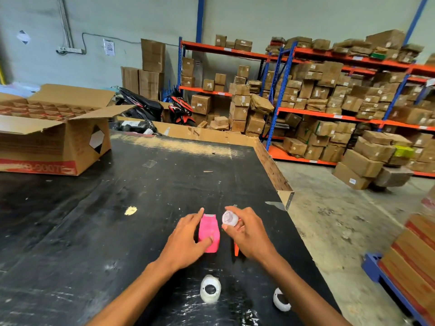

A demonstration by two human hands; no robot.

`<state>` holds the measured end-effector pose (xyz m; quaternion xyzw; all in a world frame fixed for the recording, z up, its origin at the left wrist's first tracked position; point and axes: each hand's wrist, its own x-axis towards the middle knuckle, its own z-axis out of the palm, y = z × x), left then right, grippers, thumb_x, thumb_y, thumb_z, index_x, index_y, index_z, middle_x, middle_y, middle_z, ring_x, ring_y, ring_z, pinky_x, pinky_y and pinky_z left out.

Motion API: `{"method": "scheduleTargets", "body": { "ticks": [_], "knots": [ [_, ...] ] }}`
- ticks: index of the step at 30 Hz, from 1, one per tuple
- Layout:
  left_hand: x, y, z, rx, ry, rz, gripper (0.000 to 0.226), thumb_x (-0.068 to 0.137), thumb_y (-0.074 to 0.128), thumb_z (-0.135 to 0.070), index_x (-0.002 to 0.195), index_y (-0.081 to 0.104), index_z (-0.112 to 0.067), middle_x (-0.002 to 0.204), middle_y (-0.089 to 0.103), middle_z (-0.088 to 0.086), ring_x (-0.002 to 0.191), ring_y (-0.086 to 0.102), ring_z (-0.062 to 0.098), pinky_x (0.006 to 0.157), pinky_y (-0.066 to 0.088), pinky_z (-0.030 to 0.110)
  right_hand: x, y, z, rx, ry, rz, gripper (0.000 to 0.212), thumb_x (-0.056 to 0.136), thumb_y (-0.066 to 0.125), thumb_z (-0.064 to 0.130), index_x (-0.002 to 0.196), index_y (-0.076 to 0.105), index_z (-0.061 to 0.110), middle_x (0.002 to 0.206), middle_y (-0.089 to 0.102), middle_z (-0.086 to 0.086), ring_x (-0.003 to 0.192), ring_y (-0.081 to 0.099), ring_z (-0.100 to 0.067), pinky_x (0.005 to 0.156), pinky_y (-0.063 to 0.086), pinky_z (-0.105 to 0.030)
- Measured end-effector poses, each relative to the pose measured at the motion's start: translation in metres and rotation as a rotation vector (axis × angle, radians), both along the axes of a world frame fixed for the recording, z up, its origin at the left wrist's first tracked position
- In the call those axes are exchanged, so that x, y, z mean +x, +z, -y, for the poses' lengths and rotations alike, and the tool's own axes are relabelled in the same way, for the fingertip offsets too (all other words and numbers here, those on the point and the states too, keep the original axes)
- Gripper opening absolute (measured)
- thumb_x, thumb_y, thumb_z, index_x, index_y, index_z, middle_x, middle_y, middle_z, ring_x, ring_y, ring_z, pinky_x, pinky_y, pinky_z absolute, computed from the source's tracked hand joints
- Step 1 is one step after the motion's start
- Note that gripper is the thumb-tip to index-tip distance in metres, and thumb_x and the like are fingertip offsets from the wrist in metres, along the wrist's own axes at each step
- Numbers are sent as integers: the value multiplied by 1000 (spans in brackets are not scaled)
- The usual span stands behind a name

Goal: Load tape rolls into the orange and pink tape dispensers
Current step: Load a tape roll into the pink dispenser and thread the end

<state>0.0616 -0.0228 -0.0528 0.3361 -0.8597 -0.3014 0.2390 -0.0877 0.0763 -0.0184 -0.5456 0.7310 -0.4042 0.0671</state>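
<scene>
The pink tape dispenser [208, 231] lies on the black table [117, 208], its metal cutter end pointing away from me. My left hand [188, 241] grips its left side, thumb across the near part. My right hand [247, 234] holds a small white spool-like piece [229, 218] just right of the dispenser's far end. Only an orange sliver of the orange tape dispenser [236, 249] shows under my right hand. Two white tape rolls lie near me: one [210, 288] in the middle, one [280, 300] under my right forearm.
An open cardboard box [54, 137] with a divider grid stands at the table's far left. The table's right edge [277, 175] has a low cardboard lip. Beyond are shelves of parcels [329, 102], two motorbikes [160, 107] and a stack of boxes [416, 255] on the right.
</scene>
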Motion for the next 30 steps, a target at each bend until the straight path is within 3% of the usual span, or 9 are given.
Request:
{"method": "scheduleTargets", "body": {
  "ticks": [3, 6, 8, 11, 15, 20, 25, 28, 30],
  "knots": [
    [-7, 20, -20, 345, 55, -387, 29, 91, 59, -22, 117, 67, -11, 103, 71, -1, 85, 65, 0, 77, 50, 7, 4, 7, -15, -33, 17, 9, 49, 84, 64, 8, 131, 55, 18, 100, 49, -2, 81, 52, -2, 76, 37, 2],
    [-15, 32, -41, 676, 32, -552, 32, 93, 56, -25, 85, 74, 0, 66, 72, 4, 56, 65, 6, 57, 55, 14, 17, 8, -25, -62, 65, 4, 48, 81, 67, 4, 126, 58, 16, 99, 53, -1, 86, 54, -8, 80, 44, -14],
    [-17, 34, -49, 707, 42, -595, 35, 93, 57, -22, 84, 73, 8, 64, 71, 9, 54, 64, 9, 59, 55, 17, 23, 8, -32, -99, 71, 8, 40, 77, 68, 2, 114, 64, 16, 95, 56, -1, 87, 57, -16, 79, 47, -26],
    [-18, 29, -55, 740, 40, -609, 33, 93, 58, -18, 81, 73, 10, 66, 72, 11, 58, 66, 9, 60, 57, 15, 25, 3, -41, -120, 39, 2, 37, 72, 68, -1, 105, 67, 15, 97, 64, -5, 94, 58, -20, 82, 49, -32],
    [-20, 20, -62, 844, 1, -613, 36, 94, 56, -17, 85, 71, 15, 89, 73, 28, 81, 69, 23, 77, 60, 27, 28, -5, -51, -91, -8, 0, 45, 72, 63, -3, 110, 66, 20, 87, 66, 13, 83, 59, -10, 74, 50, -28],
    [-18, 13, -69, 984, 13, -595, 31, 92, 59, -12, 87, 69, 16, 94, 72, 30, 78, 72, 24, 70, 61, 21, 25, -9, -61, -45, 30, -20, 28, 76, 66, 1, 100, 67, 17, 90, 62, -9, 77, 59, -23, 73, 53, -48],
    [-9, 17, -70, 1109, -11, -607, 21, 88, 61, -5, 93, 69, 13, 86, 72, 25, 66, 74, 22, 59, 60, 19, 16, -6, -68, 39, 32, 12, 38, 77, 70, 5, 113, 66, 17, 87, 54, 10, 76, 56, -13, 75, 54, -38],
    [-1, 20, -67, 1104, 31, -622, 14, 87, 60, 1, 94, 67, 11, 87, 69, 26, 66, 73, 23, 64, 62, 20, 6, -8, -78, 306, 57, -167, 42, 81, 67, 11, 122, 60, 21, 108, 61, -1, 97, 59, -19, 84, 48, -34],
    [5, 22, -66, 1087, 31, -620, 10, 87, 60, 3, 90, 68, 6, 92, 68, 25, 77, 71, 26, 64, 62, 19, 6, -10, -85, 502, 163, -295, 31, 82, 63, 7, 105, 65, 26, 117, 64, -8, 108, 60, -28, 79, 47, -33]
  ]
}}
